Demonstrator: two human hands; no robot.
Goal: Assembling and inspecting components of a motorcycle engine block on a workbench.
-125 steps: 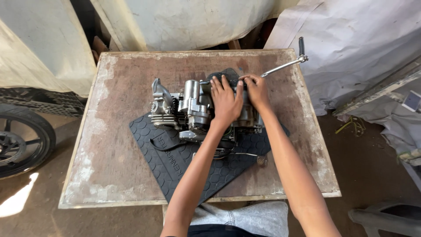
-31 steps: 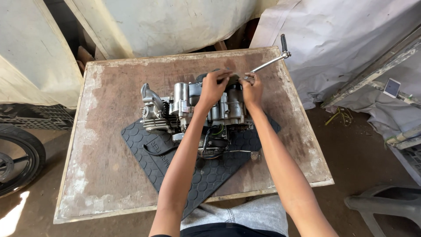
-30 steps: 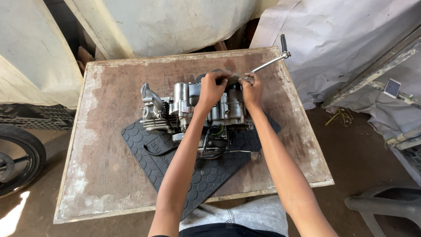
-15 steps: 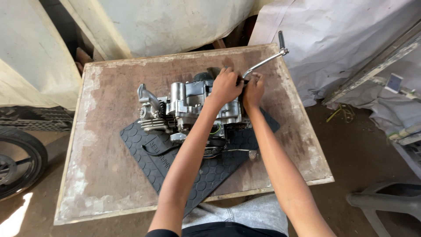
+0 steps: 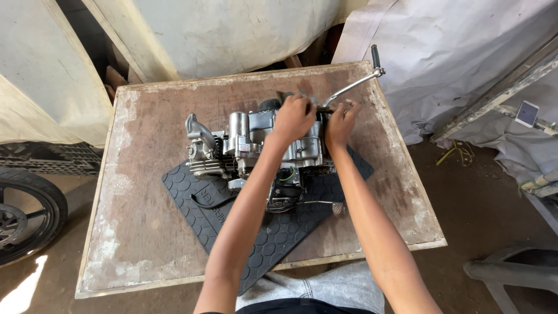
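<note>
Gripping the far upper edge of the engine (image 5: 256,145), your left hand (image 5: 293,116) curls closed over the casing. Your right hand (image 5: 341,119) sits just beside it, fingers closed on the inner end of the lever (image 5: 354,84), a chrome rod that angles up and right to a black-tipped end near the table's far corner. The engine rests on a black mat (image 5: 261,238) at the middle of the worn wooden table (image 5: 145,192). 1 wheel (image 5: 23,215) stands on the floor at left.
</note>
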